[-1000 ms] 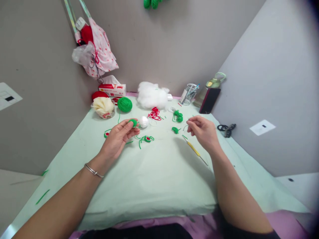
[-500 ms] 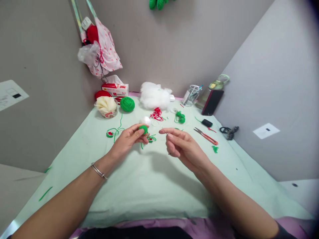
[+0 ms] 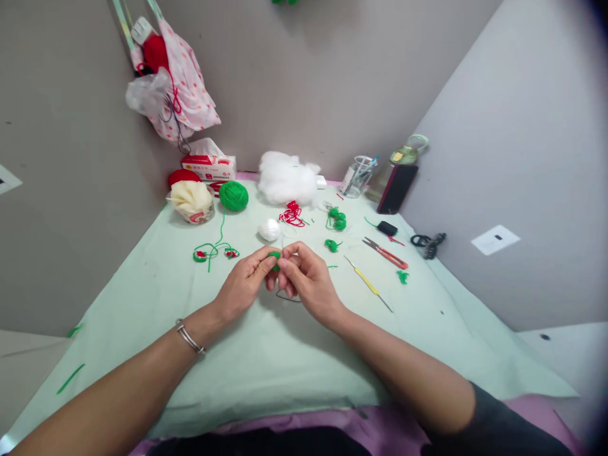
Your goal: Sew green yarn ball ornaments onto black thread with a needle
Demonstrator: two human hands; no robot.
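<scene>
Green crocheted piece (image 3: 274, 256): it is between my hands, above the pale green cloth (image 3: 266, 354). My left hand (image 3: 242, 282) pinches it between thumb and fingers; my right hand (image 3: 308, 278) has its fingertips bunched beside it, their grip too hidden to tell. Beyond lie white stuffing (image 3: 287, 179), then a green yarn ball (image 3: 234, 197), then a smaller white ball (image 3: 269, 230).

Counter (image 3: 285, 367), rear, left to right: tissue box (image 3: 209, 167); stuffing (image 3: 285, 180); jar (image 3: 355, 183) holding pens (image 3: 371, 163); phone (image 3: 398, 189), before the bottle (image 3: 401, 156). Centre: yarn ball (image 3: 270, 230) before the stuffing; nearer the front, crocheted piece (image 3: 275, 257) between left hand (image 3: 242, 282) and right hand (image 3: 308, 278). Right: scissors (image 3: 386, 253), with crochet hook (image 3: 367, 281) to their left and nearer the front. Above the tissue box: bag (image 3: 187, 79), hanging.
</scene>
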